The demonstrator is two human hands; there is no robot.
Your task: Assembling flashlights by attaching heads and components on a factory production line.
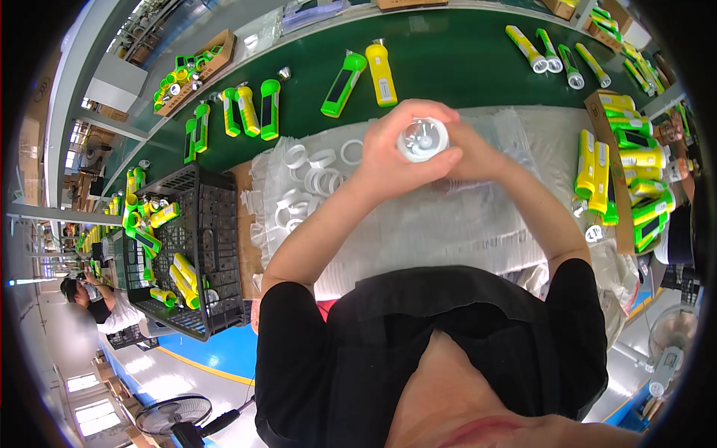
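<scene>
Far left of frame: a co-worker in dark top, beyond the bench. Left: black plastic crate holding yellow and green flashlights. Upper left to upper centre: green-and-black flashlights and yellow ones spaced along the green bench top. Left of centre: loose white plastic rings on a translucent plastic sheet. Centre: round flashlight head, clear lens and white rim, raised above the sheet, lens facing up. Left hand curls around its rim, thumb on the near side, fingers on the far side. Right hand is just beside it; its fingertips are hidden, grip cannot be told. Right edge: cardboard box packed with yellow and green flashlights.
</scene>
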